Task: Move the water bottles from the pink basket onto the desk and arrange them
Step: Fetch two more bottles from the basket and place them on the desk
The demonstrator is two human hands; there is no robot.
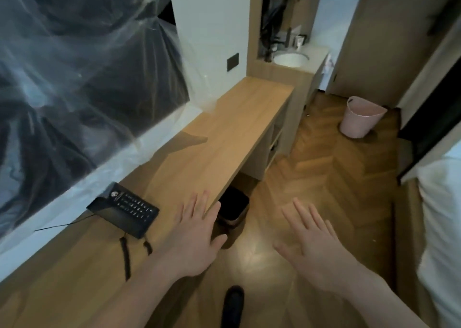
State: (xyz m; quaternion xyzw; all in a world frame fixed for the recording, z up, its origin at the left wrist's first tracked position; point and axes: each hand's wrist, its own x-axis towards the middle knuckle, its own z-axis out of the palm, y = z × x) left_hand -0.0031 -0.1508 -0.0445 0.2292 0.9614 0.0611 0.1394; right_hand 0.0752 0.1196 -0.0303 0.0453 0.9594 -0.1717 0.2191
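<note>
The pink basket [359, 118] stands on the wooden floor at the far right, tilted away so its inside is hidden; no water bottles show. The long wooden desk [224, 138] runs from the near left toward the back along the wall. My left hand [197, 237] hovers flat over the desk's front edge, fingers spread, holding nothing. My right hand [311, 242] is out over the floor to the right of the desk, fingers apart and empty. Both hands are far from the basket.
A black desk phone [124, 209] with a coiled cord sits on the desk's near left. A dark bin [234, 206] stands under the desk. A washbasin [290, 59] lies beyond the desk's far end. White bedding [441, 203] fills the right edge. A plastic-wrapped screen [74, 78] hangs on the left wall.
</note>
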